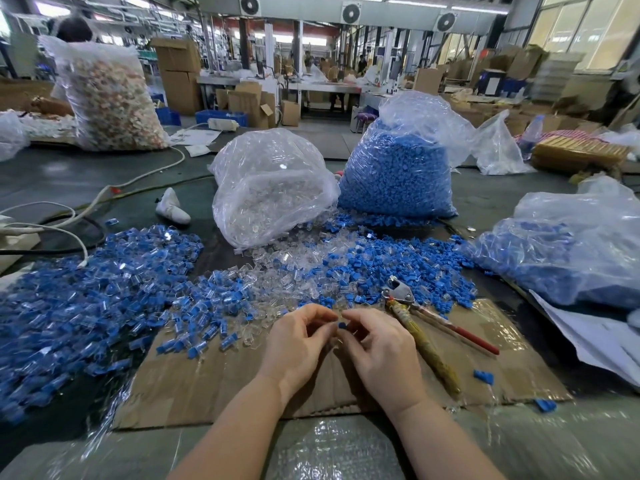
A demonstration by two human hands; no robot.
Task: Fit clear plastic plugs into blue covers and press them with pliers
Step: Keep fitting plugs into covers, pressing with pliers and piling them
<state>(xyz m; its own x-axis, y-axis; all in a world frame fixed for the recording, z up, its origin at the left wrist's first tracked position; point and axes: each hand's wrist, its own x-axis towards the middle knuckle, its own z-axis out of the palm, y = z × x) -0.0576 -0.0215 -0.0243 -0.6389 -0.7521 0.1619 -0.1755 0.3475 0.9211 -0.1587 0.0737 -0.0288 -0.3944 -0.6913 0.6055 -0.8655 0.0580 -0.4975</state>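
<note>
My left hand and my right hand meet above the cardboard sheet, fingertips together. Between them is a small blue cover, pinched by my right fingers. My left fingers are curled against it; what they hold is hidden. The pliers lie on the cardboard just right of my right hand, with one wrapped handle and one red. Loose clear plugs and loose blue covers are heaped just beyond my hands. A wide pile of joined blue-and-clear pieces spreads to the left.
A clear bag of plugs and a bag of blue covers stand behind the heaps. Another bag with blue parts lies at right. White cables run at left. Two stray blue covers lie at the cardboard's right edge.
</note>
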